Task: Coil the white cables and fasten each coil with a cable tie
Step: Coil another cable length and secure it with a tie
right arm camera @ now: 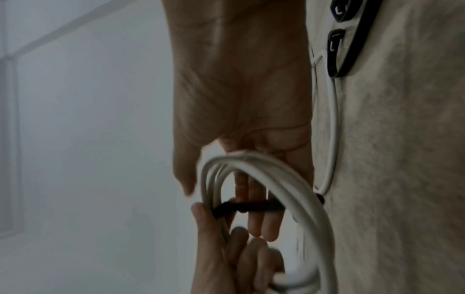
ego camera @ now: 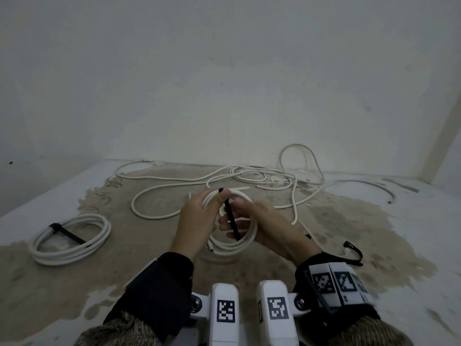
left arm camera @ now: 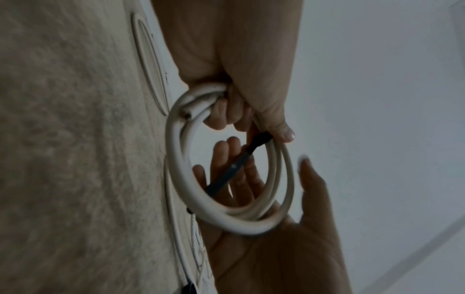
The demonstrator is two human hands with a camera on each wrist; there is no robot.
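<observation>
My left hand (ego camera: 209, 206) grips the top of a white cable coil (ego camera: 247, 242) held upright above the floor. Its thumb pins the head of a black cable tie (ego camera: 231, 218) against the strands. The tie hangs down across the coil's opening. My right hand (ego camera: 259, 218) is open behind the coil, its straight fingers lying under the tie. In the left wrist view the coil (left arm camera: 176, 165) and the tie (left arm camera: 226, 175) cross in front of the right fingers (left arm camera: 226, 155). The right wrist view has the tie (right arm camera: 251, 206) stretched across the coil (right arm camera: 289, 179).
A tied coil (ego camera: 69, 238) with a black tie lies on the floor at the left. Loose white cables (ego camera: 249, 176) sprawl by the wall behind my hands. Spare black ties (ego camera: 354, 253) lie at the right, also seen in the right wrist view as spare ties (right arm camera: 344, 39).
</observation>
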